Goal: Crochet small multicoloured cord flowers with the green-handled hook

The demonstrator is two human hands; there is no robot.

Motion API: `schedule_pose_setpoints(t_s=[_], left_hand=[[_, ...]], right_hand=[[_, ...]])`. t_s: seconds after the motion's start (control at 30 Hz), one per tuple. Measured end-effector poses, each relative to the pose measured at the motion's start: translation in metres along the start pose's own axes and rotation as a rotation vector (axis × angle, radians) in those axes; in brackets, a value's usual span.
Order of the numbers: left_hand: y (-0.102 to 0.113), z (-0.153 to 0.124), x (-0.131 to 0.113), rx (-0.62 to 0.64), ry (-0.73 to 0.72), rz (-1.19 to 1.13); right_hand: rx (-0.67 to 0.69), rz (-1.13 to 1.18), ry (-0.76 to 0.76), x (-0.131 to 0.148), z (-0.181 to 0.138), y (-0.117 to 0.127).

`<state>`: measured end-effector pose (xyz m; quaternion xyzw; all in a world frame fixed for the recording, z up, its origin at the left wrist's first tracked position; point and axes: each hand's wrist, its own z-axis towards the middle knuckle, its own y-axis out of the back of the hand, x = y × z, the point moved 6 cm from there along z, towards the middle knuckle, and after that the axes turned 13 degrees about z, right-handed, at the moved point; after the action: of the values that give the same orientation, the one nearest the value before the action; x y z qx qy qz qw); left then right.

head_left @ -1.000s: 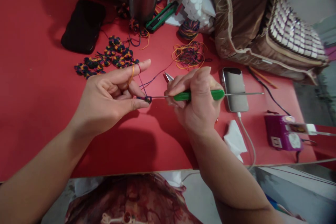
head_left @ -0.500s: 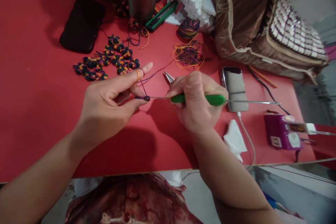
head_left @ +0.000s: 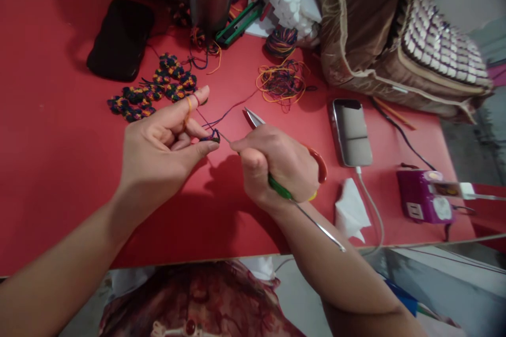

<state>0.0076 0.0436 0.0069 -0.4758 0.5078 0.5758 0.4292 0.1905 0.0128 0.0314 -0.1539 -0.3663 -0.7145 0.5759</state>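
My left hand [head_left: 162, 142] pinches a small dark crochet piece [head_left: 213, 138] between thumb and fingers, with yarn looped around its raised index finger. My right hand [head_left: 279, 168] grips a crochet hook by its green handle [head_left: 280, 187]. The hook's thin front tip meets the piece at its loop; its metal rear end [head_left: 322, 229] slants down over my right wrist. A strand of yarn [head_left: 233, 108] runs from the piece to a loose multicoloured yarn tangle [head_left: 282, 81]. Scissors [head_left: 253, 116] with red handles lie partly hidden beneath my right hand.
Crocheted multicoloured flowers [head_left: 169, 76] lie beyond my left hand, near a black phone-like object [head_left: 120, 39]. A green box cutter [head_left: 240, 23] and a yarn ball [head_left: 280, 42] are farther back. At right are a plugged-in phone [head_left: 351, 131], white tissue [head_left: 351, 210], purple box [head_left: 422, 195] and brown bag [head_left: 367, 42].
My right hand has turned, swinging the hook's rear end down toward me. The scissors' red handle now shows. My left hand and the piece have shifted slightly left.
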Motion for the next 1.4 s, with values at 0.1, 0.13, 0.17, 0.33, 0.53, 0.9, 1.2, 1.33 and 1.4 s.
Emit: schedule_pose_setpoints(t_s=[0.1,0.13,0.17,0.33,0.53,0.9,1.2,1.33,1.4], left_hand=[[-0.003,0.005,0.002,0.051,0.036,-0.082],[-0.003,0.005,0.002,0.059,0.040,-0.101],[-0.003,0.005,0.002,0.058,0.043,-0.110],[0.000,0.003,0.001,0.025,0.034,-0.059],[-0.002,0.000,-0.002,0.083,0.023,-0.038],[-0.005,0.002,-0.001,0.132,-0.019,-0.037],[0.000,0.004,0.008,0.087,0.037,-0.090],[0.001,0.004,0.007,0.077,0.044,-0.101],[0.000,0.004,0.006,0.083,0.041,-0.114]], right_hand=[[-0.033,0.162,-0.036,-0.008,-0.004,-0.003],[-0.064,0.208,-0.041,-0.011,-0.005,-0.003],[-0.093,0.244,-0.050,-0.012,-0.005,-0.004],[-0.274,0.299,-0.150,-0.016,-0.004,0.000],[-0.369,0.393,-0.386,-0.031,0.000,0.003],[-0.209,0.861,-0.711,-0.063,0.002,-0.027],[-0.243,1.019,-0.750,-0.062,0.005,-0.035],[-0.207,0.937,-0.721,-0.059,0.004,-0.037],[-0.195,0.926,-0.706,-0.055,0.002,-0.038]])
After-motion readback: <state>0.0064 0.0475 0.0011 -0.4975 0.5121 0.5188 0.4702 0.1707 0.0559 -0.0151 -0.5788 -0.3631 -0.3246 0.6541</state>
